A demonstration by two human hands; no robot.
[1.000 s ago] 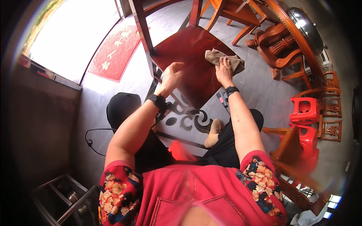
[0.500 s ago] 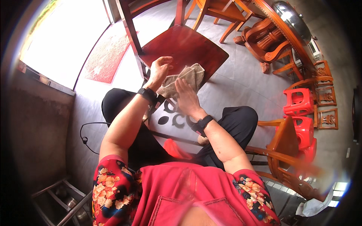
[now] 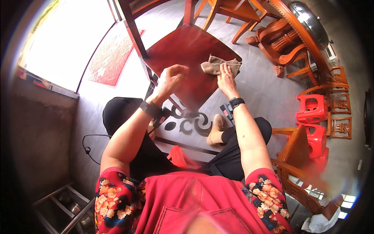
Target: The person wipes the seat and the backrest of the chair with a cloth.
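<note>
A dark red wooden chair (image 3: 171, 46) stands before me, its glossy seat turned cornerwise. My right hand (image 3: 227, 82) presses a folded beige-grey cloth (image 3: 212, 67) onto the seat's right corner, fingers over the fabric. The cloth bunches up beside the fingers and reaches the seat's edge. Over the near left part of the seat hovers my left hand (image 3: 170, 82), fingers loosely bent and nothing in them. Both wrists carry black straps with small devices.
A pink-red mat (image 3: 111, 58) lies by the bright doorway. Orange-brown wooden chairs (image 3: 235, 15) and a carved table base (image 3: 278, 43) stand far right. Red plastic stools (image 3: 311, 107) are at right, a metal rack (image 3: 66, 202) low left. A black cable (image 3: 89, 150) loops on the floor.
My right hand and the cloth have moved right and away, from the seat's near edge to its right corner. My left hand has shifted slightly right and nearer, off the cloth.
</note>
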